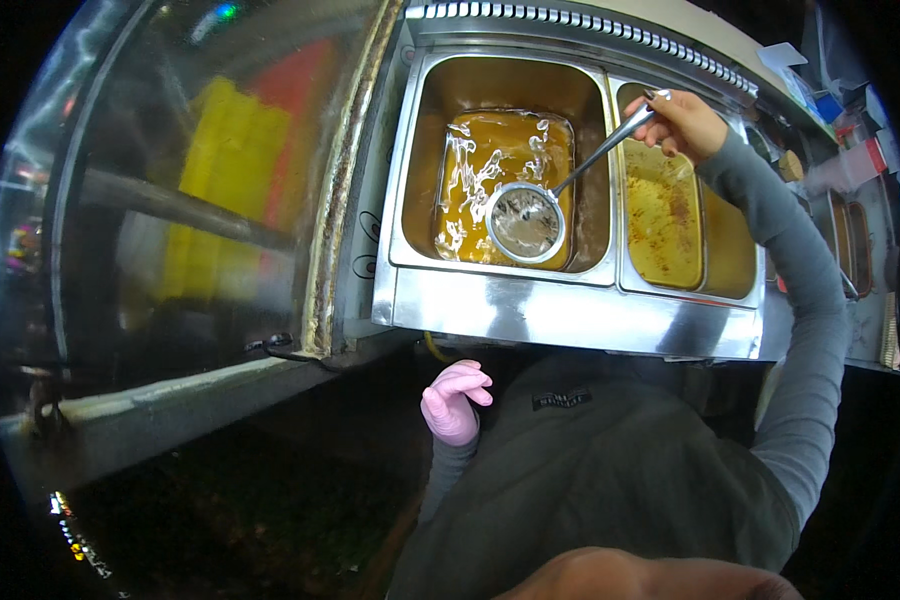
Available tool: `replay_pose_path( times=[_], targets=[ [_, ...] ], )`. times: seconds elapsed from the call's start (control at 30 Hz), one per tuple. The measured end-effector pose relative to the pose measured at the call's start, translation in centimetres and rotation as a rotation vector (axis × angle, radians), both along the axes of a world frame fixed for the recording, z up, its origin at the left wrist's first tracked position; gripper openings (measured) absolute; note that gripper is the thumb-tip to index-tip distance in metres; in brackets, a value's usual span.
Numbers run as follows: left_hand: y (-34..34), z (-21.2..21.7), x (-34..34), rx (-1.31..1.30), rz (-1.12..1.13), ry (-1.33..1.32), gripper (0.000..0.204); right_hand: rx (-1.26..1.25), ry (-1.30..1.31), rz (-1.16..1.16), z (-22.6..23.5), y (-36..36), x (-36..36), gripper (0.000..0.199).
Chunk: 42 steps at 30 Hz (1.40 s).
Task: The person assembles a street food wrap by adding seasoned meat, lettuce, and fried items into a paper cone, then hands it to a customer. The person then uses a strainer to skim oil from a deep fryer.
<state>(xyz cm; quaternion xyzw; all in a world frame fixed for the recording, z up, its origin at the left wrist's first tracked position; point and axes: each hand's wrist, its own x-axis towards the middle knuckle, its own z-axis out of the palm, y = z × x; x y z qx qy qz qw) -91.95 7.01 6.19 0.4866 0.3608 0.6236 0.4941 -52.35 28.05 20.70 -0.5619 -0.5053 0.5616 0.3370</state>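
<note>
My bare right hand (682, 124) is closed on the end of the long metal handle of a round skimmer (526, 222). The skimmer's grey, speckled bowl lies over the brown-gold liquid (505, 150) in the left steel pan (610, 262), near its front. Whether the bowl dips into the liquid I cannot tell. My left hand (454, 402), in a pink glove, hangs below the counter's front edge beside my dark apron. Its fingers are loosely bent and partly apart, with nothing visible in them.
To the right sits a second pan (665, 225) of yellowish liquid with reddish-brown bits, partly under my right forearm. A steel front ledge (570, 312) borders both pans. A rusty-edged clear panel (335, 190) stands at the left. Containers (855, 165) crowd the far right.
</note>
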Motion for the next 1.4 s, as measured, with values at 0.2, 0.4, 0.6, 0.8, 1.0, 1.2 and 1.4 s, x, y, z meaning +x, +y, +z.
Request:
replay_pose_path(
  times=[0.2,0.4,0.6,0.8,1.0,1.2,1.4],
  targets=[
    [-2.2,0.0,2.8,0.025,0.013,-0.046,0.069,0.234,0.147,-0.182,1.1,-6.2,0.5,0.035],
    [-4.5,1.2,5.7,0.078,-0.036,-0.041,0.070,0.479,0.194,-0.232,0.8,-12.2,-0.7,0.034],
    [-6.4,1.6,8.1,0.154,-0.062,-0.029,0.071,0.611,0.249,-0.283,-1.1,-18.4,-1.8,0.035],
    [-7.2,1.8,10.3,0.243,-0.130,-0.015,0.065,0.633,0.287,-0.339,-3.8,-22.4,-3.9,0.036],
    [-7.0,2.4,11.4,0.302,-0.238,0.011,0.060,0.658,0.270,-0.398,-5.3,-23.4,-5.1,0.035],
    [-7.1,2.2,11.8,0.268,-0.283,-0.027,0.061,0.621,0.362,-0.429,-5.9,-23.3,-4.8,0.037],
    [-7.3,1.8,11.5,0.257,-0.268,-0.052,0.062,0.536,0.441,-0.431,-6.0,-22.5,-4.5,0.038]
  ],
)
